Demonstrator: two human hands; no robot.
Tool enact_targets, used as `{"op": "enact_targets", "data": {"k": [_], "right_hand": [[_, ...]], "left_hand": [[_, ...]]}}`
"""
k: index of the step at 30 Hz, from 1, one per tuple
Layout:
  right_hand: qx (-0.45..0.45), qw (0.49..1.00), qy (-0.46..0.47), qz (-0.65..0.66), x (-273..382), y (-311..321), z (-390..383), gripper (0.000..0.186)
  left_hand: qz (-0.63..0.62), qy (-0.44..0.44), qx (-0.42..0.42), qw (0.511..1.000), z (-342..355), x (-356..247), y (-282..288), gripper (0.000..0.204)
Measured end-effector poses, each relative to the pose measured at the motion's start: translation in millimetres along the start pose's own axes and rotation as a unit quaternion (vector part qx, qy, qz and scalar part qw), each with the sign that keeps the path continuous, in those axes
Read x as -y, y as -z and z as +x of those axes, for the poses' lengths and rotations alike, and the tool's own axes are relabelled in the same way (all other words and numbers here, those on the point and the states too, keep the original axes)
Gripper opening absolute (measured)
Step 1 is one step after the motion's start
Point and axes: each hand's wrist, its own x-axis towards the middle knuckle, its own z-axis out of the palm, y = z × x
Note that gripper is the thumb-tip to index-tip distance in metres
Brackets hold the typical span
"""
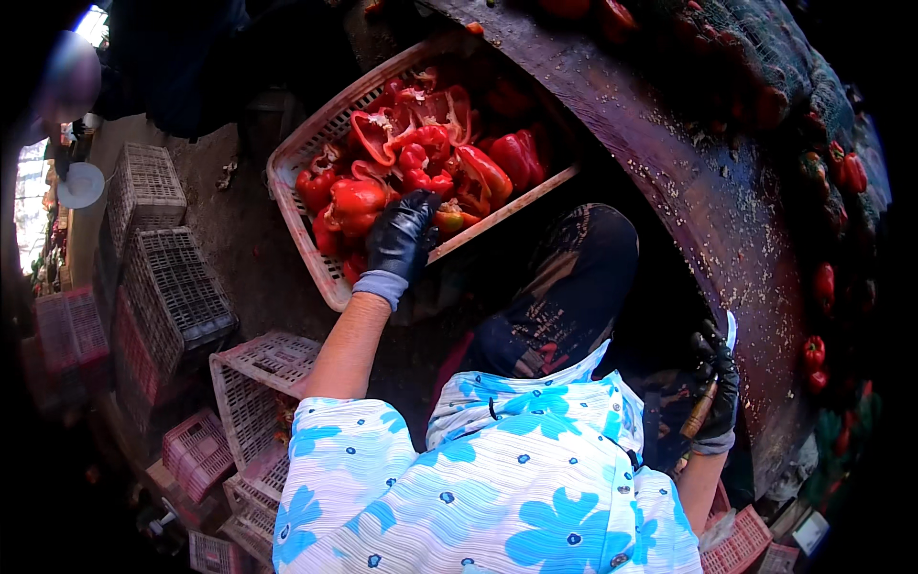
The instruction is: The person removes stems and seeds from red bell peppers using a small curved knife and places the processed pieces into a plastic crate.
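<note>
My left hand (402,234), in a black glove with a grey cuff, reaches over the near edge of a pale plastic crate (304,244). Its fingers look curled down among cut red bell peppers (435,139), some showing pale insides and seeds. A rounded red bell pepper (358,203) lies right beside the hand; what is under the fingers is hidden. At the right, my right hand (719,383), also black-gloved, is closed round a knife (701,409). The wooden handle points down and part of the blade shows above the fingers.
A seed-strewn reddish work surface (712,210) curves along my right. Beyond it are whole red peppers (824,287) and netting (765,48). Empty plastic crates (177,287) are stacked at the left, and another crate (251,383) lies near my left elbow. My knee (583,258) is beside the pepper crate.
</note>
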Motion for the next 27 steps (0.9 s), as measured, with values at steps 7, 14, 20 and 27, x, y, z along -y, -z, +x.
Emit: {"op": "enact_targets", "data": {"k": [7, 14, 20, 27], "right_hand": [[0.212, 0.965, 0.114, -0.104, -46.8, -16.9, -39.4, 0.040], [0.217, 0.965, 0.048, -0.142, -43.9, -63.9, -4.2, 0.043], [0.229, 0.961, 0.045, -0.151, -31.7, -70.6, 4.9, 0.046], [0.231, 0.960, 0.040, -0.151, -30.9, -65.3, -2.0, 0.051]], "left_hand": [[0.159, -0.027, 0.097, 0.982, 30.5, 30.9, -20.7, 0.027], [0.047, -0.109, 0.036, 0.992, 17.3, 49.5, -35.6, 0.028], [-0.327, 0.068, 0.010, 0.943, 12.1, 46.7, -44.1, 0.042], [-0.550, 0.181, -0.012, 0.815, 25.8, 24.1, 29.2, 0.048]]}}
